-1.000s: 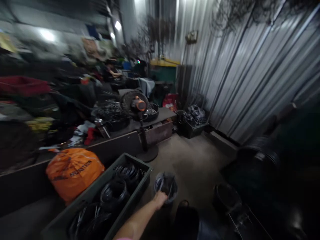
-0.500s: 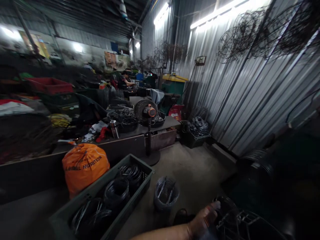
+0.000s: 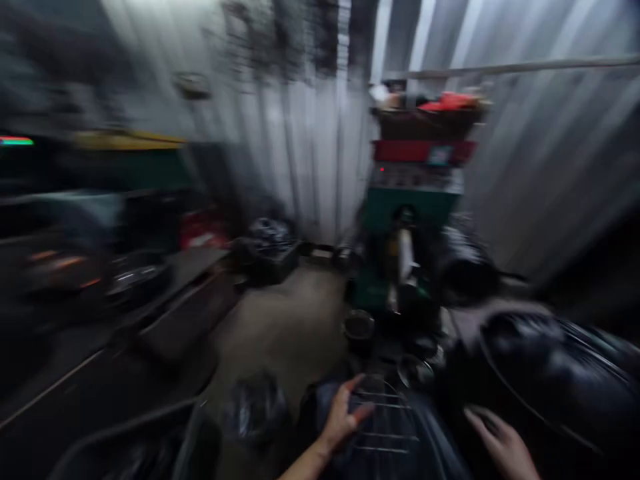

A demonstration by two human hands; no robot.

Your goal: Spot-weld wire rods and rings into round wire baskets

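A wire rack [image 3: 385, 420] with thin parallel bars lies over my dark-clothed lap at the bottom centre. At its left edge is my left hand [image 3: 340, 417], thumb across the wires and index finger near the upper corner; its other fingers are hidden. To the right, apart from the rack, my right hand [image 3: 503, 443] is blurred, with its fingers stretched out and nothing visible in them. Beside that hand bulges a large shiny black object [image 3: 545, 360], too blurred to name.
Ahead stands a green machine [image 3: 383, 220] with a red box [image 3: 420, 150] on top. A small dark bucket [image 3: 359, 325] sits before it. A clear container [image 3: 257, 407] and a green crate [image 3: 187, 440] are at lower left. Wire coils [image 3: 273, 233] fill a bin by the corrugated wall.
My view has swung right and is now smeared by motion. The green machine and my right hand have come into view. My left hand is still at the rack's left edge.
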